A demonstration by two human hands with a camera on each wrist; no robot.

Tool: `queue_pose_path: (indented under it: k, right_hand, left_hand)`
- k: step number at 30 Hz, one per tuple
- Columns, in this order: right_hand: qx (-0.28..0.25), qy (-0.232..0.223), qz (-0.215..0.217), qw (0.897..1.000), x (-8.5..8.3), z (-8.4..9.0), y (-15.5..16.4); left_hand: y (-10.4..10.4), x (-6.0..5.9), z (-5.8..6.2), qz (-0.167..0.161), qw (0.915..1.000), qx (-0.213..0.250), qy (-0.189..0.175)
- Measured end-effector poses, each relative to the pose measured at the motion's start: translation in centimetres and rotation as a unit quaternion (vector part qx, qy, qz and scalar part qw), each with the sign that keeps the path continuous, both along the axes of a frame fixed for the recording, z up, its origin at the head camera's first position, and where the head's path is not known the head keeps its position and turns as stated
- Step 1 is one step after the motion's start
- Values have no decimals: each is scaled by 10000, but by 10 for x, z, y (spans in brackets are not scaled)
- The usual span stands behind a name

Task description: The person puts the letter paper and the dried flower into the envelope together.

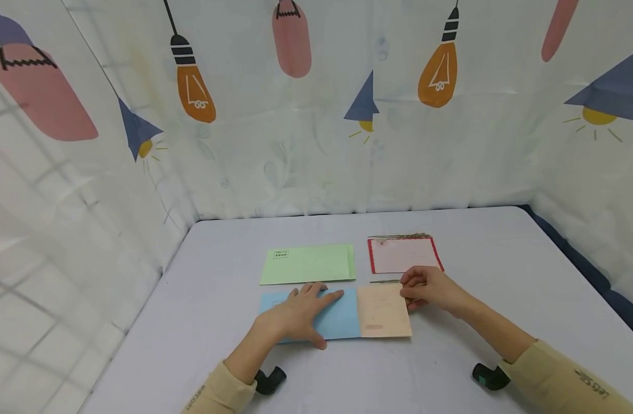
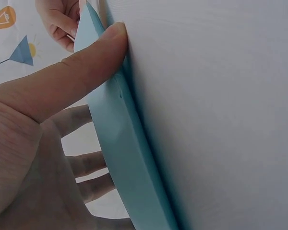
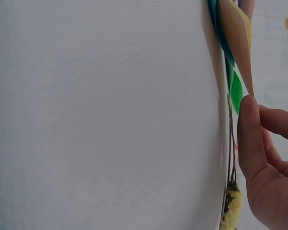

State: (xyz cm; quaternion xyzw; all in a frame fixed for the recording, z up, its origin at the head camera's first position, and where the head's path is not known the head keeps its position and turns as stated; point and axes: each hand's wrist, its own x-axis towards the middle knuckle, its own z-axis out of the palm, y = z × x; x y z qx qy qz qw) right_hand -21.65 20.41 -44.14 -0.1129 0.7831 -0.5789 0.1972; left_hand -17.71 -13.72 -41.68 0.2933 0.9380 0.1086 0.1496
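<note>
A blue envelope (image 1: 342, 322) lies flat near the table's front, and my left hand (image 1: 303, 313) presses on it with straight fingers. In the left wrist view the thumb (image 2: 86, 62) lies along the blue envelope (image 2: 129, 163). A peach card (image 1: 383, 310) sticks out of the envelope's right end. My right hand (image 1: 405, 292) pinches the card's upper right corner. The right wrist view shows the fingertips (image 3: 252, 129) at the edge of the peach card (image 3: 237, 38).
A green envelope (image 1: 308, 263) lies behind the blue one. To its right sits a red-bordered card (image 1: 404, 255) with a dried sprig (image 1: 399, 236) along its top edge. A second thin sprig (image 1: 384, 281) lies by my right hand. Patterned curtains (image 1: 316, 115) surround the grey table (image 1: 502, 259).
</note>
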Motion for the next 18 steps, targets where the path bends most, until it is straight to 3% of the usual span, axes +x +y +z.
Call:
queue_pose_path:
  k: [18]
  right_hand:
    - [-187, -191, 35, 9996, 5, 0, -12]
  left_hand:
    - [-2, 1, 1, -44, 9999, 113, 9]
